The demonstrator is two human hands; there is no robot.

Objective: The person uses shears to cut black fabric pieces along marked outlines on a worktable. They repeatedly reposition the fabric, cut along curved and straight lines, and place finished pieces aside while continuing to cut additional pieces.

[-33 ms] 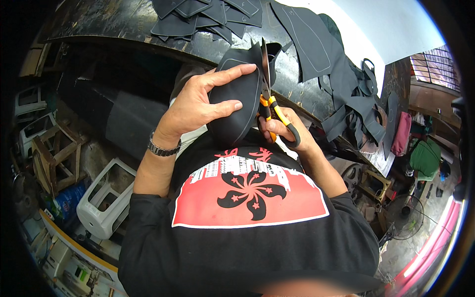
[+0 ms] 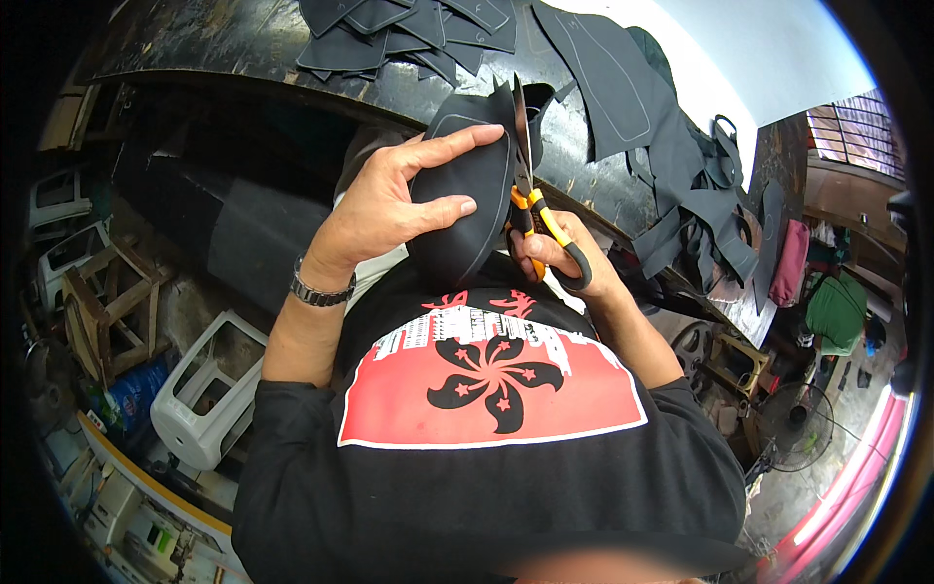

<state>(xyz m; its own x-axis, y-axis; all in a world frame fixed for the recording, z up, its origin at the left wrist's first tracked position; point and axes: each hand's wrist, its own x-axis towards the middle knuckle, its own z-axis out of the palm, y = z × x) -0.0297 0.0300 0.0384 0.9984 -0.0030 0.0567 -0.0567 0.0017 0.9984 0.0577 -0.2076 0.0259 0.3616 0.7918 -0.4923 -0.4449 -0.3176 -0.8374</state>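
**Scissors at the edge of a dark cut piece**

The left hand (image 2: 394,209) grips a dark fabric piece (image 2: 465,209) in front of the chest, fingers spread across it. The right hand (image 2: 559,255) is closed around orange-handled scissors (image 2: 530,200), blades up at the piece's edge. More cut pieces (image 2: 409,34) lie on the worktop (image 2: 224,44).

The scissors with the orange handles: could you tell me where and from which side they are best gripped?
Take the scissors by the orange and black handle loops, coming from below, the person's side. The blades point up and away along the edge of the dark cut piece, so the loops are the only safe end. The right hand grips them there now, while the left hand steadies the piece.
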